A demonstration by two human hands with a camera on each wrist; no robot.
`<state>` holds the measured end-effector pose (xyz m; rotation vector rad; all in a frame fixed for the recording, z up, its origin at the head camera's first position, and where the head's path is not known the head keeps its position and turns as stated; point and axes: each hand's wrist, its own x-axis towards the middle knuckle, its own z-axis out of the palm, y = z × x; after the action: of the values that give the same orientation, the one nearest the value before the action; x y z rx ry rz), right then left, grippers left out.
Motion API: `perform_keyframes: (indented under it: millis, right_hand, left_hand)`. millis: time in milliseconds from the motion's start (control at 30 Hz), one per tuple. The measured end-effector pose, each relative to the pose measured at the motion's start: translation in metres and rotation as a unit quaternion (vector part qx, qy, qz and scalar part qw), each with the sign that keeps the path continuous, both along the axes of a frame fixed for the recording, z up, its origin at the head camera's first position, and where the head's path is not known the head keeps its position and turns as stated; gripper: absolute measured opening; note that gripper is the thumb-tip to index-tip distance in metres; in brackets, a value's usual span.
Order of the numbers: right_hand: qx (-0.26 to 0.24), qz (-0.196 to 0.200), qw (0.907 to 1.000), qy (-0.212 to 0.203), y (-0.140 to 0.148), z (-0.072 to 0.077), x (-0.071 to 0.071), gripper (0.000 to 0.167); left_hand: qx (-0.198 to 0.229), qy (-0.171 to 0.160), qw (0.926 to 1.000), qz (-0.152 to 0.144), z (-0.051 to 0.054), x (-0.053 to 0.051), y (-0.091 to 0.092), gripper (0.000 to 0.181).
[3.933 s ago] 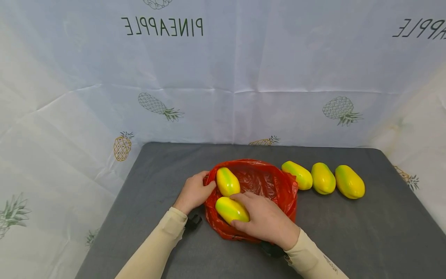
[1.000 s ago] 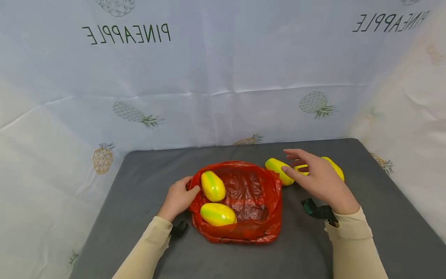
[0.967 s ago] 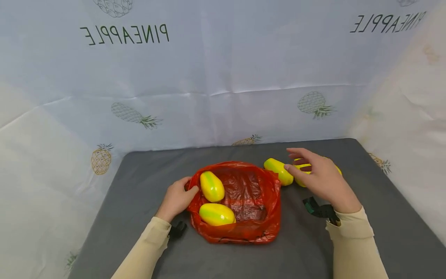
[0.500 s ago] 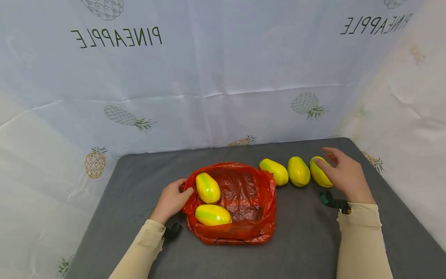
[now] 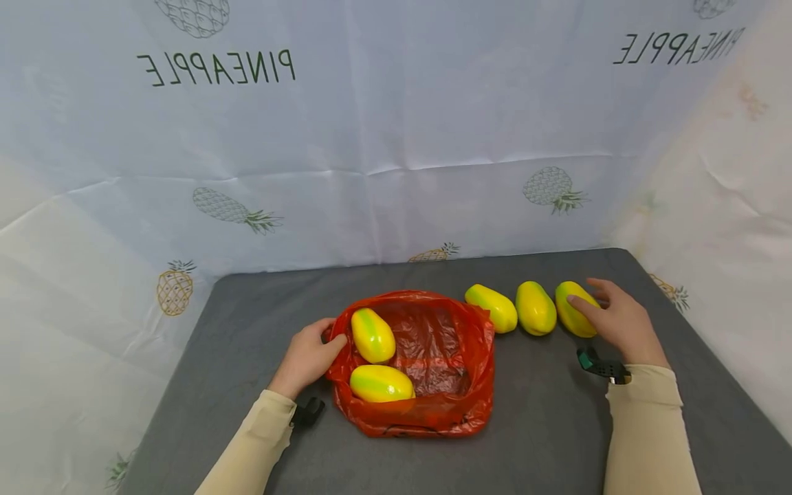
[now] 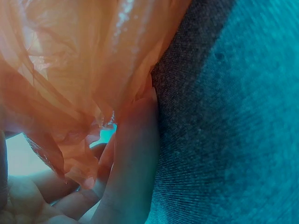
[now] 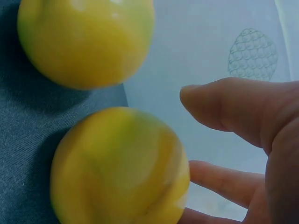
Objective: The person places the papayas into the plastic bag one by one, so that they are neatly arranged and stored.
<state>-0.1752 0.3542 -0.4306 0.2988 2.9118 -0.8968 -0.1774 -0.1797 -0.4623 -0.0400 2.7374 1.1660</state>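
Observation:
A red plastic bag (image 5: 433, 416) lies with its mouth spread wide, and two glossy yellow-green papayas (image 5: 373, 335) rest inside its left part. At the bag's left rim my left hand (image 5: 307, 359) holds the thin plastic between thumb and fingers; the left wrist view shows the gathered film (image 6: 70, 93) against the fingers. My right hand (image 5: 625, 323) is over the rightmost papaya (image 5: 575, 309) on the table. In the right wrist view its thumb (image 7: 219, 105) stands apart from that papaya (image 7: 117, 168), while the other fingers reach beside its far side.
Two more papayas, a middle one (image 5: 535, 308) and one against the bag's right rim (image 5: 493, 307), lie in a row with the rightmost. All stands on a dark grey table (image 5: 544, 412). A white pineapple-print cloth (image 5: 383, 124) hangs behind and at the sides.
My right hand has gone from the papaya inside the bag out to the rightmost papaya and lowered over it. The left hand has stayed at the bag's rim.

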Motion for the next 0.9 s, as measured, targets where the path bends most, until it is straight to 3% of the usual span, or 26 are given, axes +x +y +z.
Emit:
perform_keyframes:
  millis: [400,900]
  right_hand:
    - [-0.002,0.000,0.9996,-0.028,0.0049,-0.0072,-0.0014,0.099]
    - [0.006,0.001,0.9988,-0.049,0.0011,-0.0037,-0.0017,0.099]
  left_hand:
    - [0.008,0.002,1.0000,0.002,-0.0029,0.0005,0.0008,0.050]
    - [0.011,-0.006,0.9999,0.007,-0.0047,-0.0001,0.0008,0.051]
